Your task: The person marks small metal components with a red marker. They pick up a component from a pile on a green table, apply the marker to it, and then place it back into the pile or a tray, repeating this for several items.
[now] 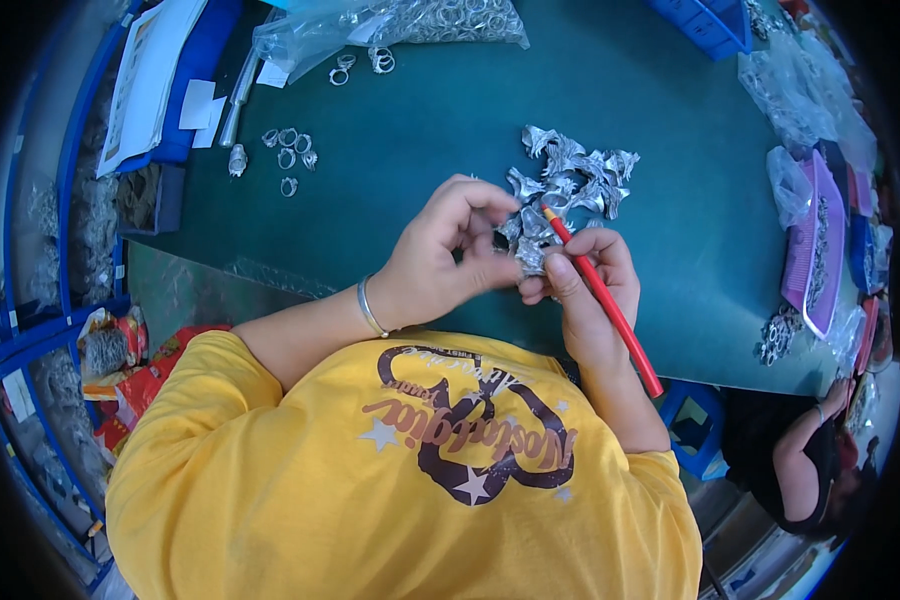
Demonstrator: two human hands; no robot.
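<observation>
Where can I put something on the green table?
Bare table lies between the loose rings and the silver pile, and between that pile and the purple basket. It's crowded around the pile, left hand and right hand, and at the top by the bag of rings.

Is a green table [390,130]; carries a heap of metal pieces [562,155] near the middle, rings [309,158] and a rod [237,98] at left, a bag [440,22] at the far edge, a blue bin [705,25] at far right, a purple basket [801,250] at right
</observation>
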